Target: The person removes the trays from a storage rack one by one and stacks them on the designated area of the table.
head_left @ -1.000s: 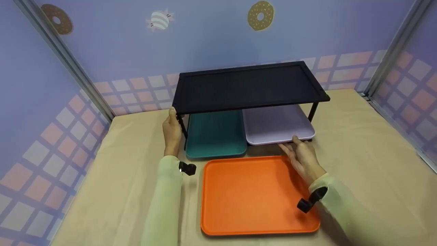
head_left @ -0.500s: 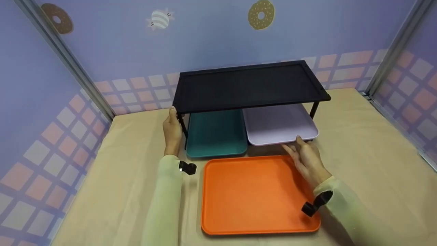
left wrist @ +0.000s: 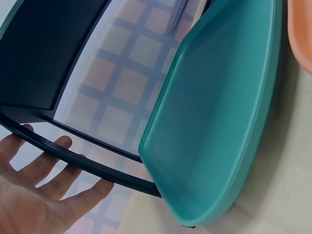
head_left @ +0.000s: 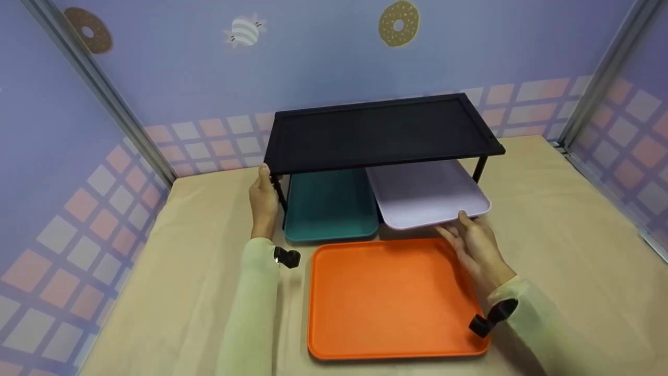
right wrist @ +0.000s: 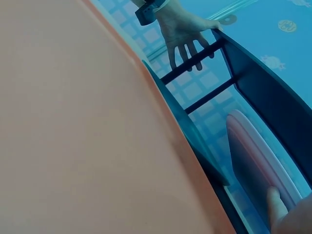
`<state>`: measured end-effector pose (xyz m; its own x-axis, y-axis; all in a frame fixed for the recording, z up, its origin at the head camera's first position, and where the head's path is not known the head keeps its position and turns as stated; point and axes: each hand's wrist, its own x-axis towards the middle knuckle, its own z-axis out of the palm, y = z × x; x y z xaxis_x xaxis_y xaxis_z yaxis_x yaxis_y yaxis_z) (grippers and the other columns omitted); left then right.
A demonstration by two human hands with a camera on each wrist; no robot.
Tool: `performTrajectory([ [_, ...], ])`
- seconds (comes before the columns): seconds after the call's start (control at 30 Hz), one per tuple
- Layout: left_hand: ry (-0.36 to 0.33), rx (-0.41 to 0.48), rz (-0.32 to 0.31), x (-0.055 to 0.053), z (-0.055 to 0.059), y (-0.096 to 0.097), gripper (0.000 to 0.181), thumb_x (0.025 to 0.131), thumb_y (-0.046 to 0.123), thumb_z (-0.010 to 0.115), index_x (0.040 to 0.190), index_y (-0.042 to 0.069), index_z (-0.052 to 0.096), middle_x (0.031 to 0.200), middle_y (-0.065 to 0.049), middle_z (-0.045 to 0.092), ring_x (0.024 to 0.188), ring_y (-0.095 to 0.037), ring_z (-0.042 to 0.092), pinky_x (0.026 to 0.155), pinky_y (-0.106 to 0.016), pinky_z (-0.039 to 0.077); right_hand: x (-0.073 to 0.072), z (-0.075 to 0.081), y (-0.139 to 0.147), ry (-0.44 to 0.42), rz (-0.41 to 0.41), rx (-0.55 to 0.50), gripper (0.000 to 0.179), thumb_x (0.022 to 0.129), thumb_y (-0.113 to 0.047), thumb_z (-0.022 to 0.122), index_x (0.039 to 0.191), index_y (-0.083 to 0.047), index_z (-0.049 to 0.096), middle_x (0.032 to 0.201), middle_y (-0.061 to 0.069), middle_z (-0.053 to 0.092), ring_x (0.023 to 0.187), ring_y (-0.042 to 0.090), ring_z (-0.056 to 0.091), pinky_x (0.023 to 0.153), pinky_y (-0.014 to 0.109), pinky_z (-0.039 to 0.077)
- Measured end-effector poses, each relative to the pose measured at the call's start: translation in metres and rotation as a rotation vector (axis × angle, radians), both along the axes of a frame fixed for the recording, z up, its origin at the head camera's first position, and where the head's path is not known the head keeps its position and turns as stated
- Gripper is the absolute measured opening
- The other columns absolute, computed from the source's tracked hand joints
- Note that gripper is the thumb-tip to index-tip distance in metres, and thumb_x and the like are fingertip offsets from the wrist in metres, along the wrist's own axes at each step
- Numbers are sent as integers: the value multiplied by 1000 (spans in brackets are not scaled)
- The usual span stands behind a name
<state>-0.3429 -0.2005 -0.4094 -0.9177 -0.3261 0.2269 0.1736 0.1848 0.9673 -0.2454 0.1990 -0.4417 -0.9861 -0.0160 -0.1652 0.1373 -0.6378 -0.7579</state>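
Note:
A black two-legged-end rack (head_left: 381, 133) stands near the back wall. My left hand (head_left: 263, 203) holds its front left corner, thumb on the top edge and fingers behind the leg, as the left wrist view (left wrist: 53, 190) also shows. Below the top shelf, a teal tray (head_left: 331, 209) lies at the left. Beside it a lilac tray (head_left: 430, 193) juts forward at a slant, its near left corner lower in the head view. My right hand (head_left: 475, 248) grips its front right edge, thumb above and fingers underneath. The lilac tray's rear is hidden by the top shelf.
An orange tray (head_left: 391, 297) lies flat in front of the rack, partly under my right forearm. Beige cloth (head_left: 182, 261) covers the table. Patterned walls (head_left: 323, 62) with metal corner posts enclose the back and sides.
The right hand has drawn the lilac tray forward and slightly right, and it has turned so its left corner points more toward me. The left hand and rack stay put.

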Motion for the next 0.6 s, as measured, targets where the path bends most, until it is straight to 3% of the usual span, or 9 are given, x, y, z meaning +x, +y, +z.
performTrajectory([
  [0.2, -13, 9, 3, 0, 0, 1, 63, 109, 52, 34, 148, 6, 52, 149, -15, 54, 138, -30, 51, 115, -44, 39, 4, 0, 3, 8, 16, 19, 58, 113, -19, 27, 166, -19, 4, 169, 11, 18, 150, 30, 31, 117, 42, 34],
  [0.6, -13, -3, 22, -1, -1, 0, 63, 109, 53, 35, 141, 5, 61, 134, -17, 64, 123, -30, 59, 104, -44, 44, 10, 0, 11, -28, 10, 96, 61, 112, -26, 31, 165, -10, 4, 164, 15, 25, 132, 19, 51, 114, 36, 39],
])
